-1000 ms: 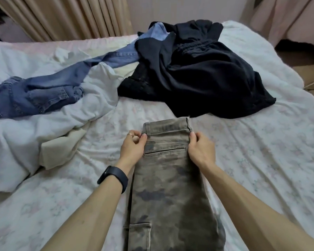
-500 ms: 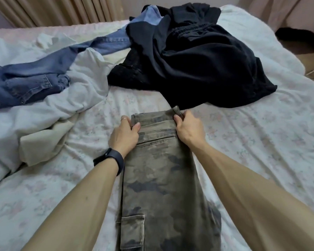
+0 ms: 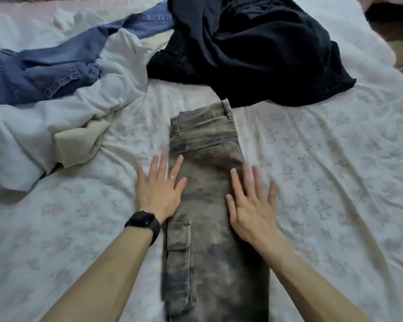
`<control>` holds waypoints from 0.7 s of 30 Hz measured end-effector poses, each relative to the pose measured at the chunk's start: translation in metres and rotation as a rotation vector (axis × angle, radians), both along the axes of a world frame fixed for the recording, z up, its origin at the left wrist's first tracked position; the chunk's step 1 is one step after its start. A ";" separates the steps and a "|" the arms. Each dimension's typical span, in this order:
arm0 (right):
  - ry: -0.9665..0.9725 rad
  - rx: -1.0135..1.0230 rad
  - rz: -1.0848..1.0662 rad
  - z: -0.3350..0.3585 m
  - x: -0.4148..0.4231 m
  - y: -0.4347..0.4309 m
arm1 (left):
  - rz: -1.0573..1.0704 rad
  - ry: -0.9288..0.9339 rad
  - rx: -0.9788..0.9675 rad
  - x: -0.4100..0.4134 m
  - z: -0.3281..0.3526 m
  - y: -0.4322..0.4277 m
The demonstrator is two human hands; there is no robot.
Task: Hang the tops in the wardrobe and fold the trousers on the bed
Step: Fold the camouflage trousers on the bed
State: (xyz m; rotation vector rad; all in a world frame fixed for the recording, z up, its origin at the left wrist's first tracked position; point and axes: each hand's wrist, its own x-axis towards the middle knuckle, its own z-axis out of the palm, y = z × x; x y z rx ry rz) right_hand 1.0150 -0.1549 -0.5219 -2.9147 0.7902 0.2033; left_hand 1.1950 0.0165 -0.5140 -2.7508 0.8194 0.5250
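Lying lengthwise on the bed (image 3: 323, 182) in the head view, the camouflage cargo trousers (image 3: 207, 173) are doubled leg over leg into one narrow strip. Their waistband (image 3: 203, 115) is at the far end, and its right corner reaches the edge of a heap of black clothes (image 3: 254, 49). The legs run toward the camera and out of the bottom of the frame. A slit back pocket (image 3: 200, 144) sits below the waistband, and a flapped cargo pocket (image 3: 178, 235) shows on the strip's left edge.

The left hand (image 3: 159, 191) is spread flat, fingers straight and apart, its grip released. It lies half over the left edge of the trousers and half over the floral sheet. It wears a ring (image 3: 172, 177) on one finger and a black smartwatch (image 3: 144, 223) on the wrist. The right hand (image 3: 251, 205) is spread the same way over the right edge of the trousers, grip released and grasping nothing. Its fingers are blurred, so I cannot tell whether the palm presses the cloth or hangs just above it.

Blue jeans (image 3: 44, 73) sprawl at far left, one leg stretching toward the black heap. They lie on a crumpled white cloth (image 3: 56, 126), and a cream cloth (image 3: 79, 145) pokes out below it, near the left hand but apart from it.
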 end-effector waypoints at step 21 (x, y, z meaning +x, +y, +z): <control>0.165 1.071 -0.698 0.037 -0.391 0.220 | 1.082 0.687 -0.435 -0.449 0.056 0.237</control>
